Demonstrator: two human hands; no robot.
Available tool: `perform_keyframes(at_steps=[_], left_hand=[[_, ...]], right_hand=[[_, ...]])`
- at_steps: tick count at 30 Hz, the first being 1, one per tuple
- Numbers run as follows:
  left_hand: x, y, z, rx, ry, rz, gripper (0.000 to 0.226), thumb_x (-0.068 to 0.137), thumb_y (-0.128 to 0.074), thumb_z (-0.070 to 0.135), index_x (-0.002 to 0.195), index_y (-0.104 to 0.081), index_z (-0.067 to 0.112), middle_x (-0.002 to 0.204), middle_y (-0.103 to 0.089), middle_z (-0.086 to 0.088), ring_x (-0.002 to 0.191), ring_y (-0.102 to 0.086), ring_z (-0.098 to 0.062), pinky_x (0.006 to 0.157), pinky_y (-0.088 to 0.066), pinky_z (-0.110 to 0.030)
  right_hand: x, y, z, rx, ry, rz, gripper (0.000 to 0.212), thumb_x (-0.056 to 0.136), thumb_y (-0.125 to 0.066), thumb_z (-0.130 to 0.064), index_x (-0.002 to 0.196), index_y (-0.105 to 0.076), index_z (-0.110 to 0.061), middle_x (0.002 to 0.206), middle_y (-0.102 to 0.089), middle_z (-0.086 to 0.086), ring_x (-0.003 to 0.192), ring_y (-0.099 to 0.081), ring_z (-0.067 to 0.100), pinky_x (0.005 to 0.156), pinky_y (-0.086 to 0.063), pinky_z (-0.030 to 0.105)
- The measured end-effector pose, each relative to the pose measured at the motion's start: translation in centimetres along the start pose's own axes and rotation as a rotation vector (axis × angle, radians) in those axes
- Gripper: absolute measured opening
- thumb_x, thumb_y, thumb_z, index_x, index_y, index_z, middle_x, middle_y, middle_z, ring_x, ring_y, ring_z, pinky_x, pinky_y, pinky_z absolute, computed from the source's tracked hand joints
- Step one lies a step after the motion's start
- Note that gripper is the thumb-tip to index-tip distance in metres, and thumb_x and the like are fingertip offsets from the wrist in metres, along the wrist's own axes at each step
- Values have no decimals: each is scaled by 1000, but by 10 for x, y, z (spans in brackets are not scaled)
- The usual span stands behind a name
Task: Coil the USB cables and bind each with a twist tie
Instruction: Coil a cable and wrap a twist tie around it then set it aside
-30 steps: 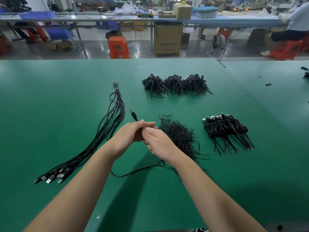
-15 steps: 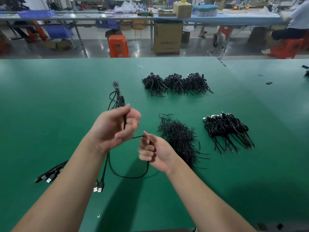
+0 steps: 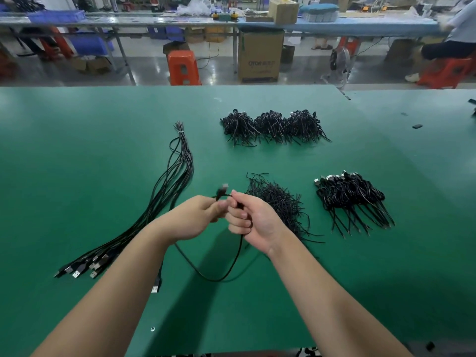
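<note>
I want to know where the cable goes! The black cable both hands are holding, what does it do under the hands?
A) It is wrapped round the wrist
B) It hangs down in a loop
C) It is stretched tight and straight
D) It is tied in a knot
B: the cable sags in a curved loop below the left hand and right hand, over the green table.

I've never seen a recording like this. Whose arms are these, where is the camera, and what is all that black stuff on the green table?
No machine here: a person wears the camera on their head, so you look down at their own arms. The left hand and right hand both grip one black USB cable, which hangs in a loop between them. On the green table lie a bundle of straight cables, a loose heap of twist ties, and piles of finished coils.
</note>
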State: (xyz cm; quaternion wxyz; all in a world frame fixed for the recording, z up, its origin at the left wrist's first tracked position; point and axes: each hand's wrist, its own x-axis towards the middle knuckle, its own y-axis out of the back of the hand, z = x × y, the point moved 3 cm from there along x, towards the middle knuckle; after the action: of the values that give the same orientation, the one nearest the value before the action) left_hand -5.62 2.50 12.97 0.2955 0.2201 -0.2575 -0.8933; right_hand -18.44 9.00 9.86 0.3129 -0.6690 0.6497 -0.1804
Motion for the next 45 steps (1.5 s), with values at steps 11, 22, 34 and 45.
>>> perform_keyframes(at_steps=[11, 22, 34, 45], left_hand=[[13, 19, 14, -1604, -123, 431, 40, 108, -32, 32, 103, -61, 4, 67, -65, 0, 64, -68, -13, 51, -51, -21], [-18, 17, -9, -214, 76, -334, 41, 104, -44, 33, 107, -71, 2, 94, -75, -15, 40, -46, -14, 41, -31, -23], [4, 2, -27, -124, -37, 282, 35, 106, -41, 34, 134, -60, 27, 124, -69, 5, 112, -63, -10, 101, -45, -31], [-10, 25, -7, -1094, -117, -53, 43, 95, -49, 35, 88, -75, 2, 56, -54, -3, 32, -28, -5, 36, -26, -19]], right_hand=[[-1, -4, 34, -12, -76, -49, 33, 101, -47, -30, 70, -49, -19, 57, -26, -6, 45, -16, 7, 42, -14, 20], [-1, 15, 24, 90, -106, 43, 31, 95, -52, -33, 68, -53, -18, 54, -27, -8, 43, -14, 8, 42, -12, 21], [-9, 7, 43, 103, -92, -21, 32, 101, -47, -35, 73, -51, -19, 59, -21, -5, 47, -13, 9, 43, -11, 23], [-9, 5, 54, 141, -155, -47, 33, 101, -47, -33, 73, -56, -20, 55, -27, -8, 46, -14, 8, 42, -13, 20]])
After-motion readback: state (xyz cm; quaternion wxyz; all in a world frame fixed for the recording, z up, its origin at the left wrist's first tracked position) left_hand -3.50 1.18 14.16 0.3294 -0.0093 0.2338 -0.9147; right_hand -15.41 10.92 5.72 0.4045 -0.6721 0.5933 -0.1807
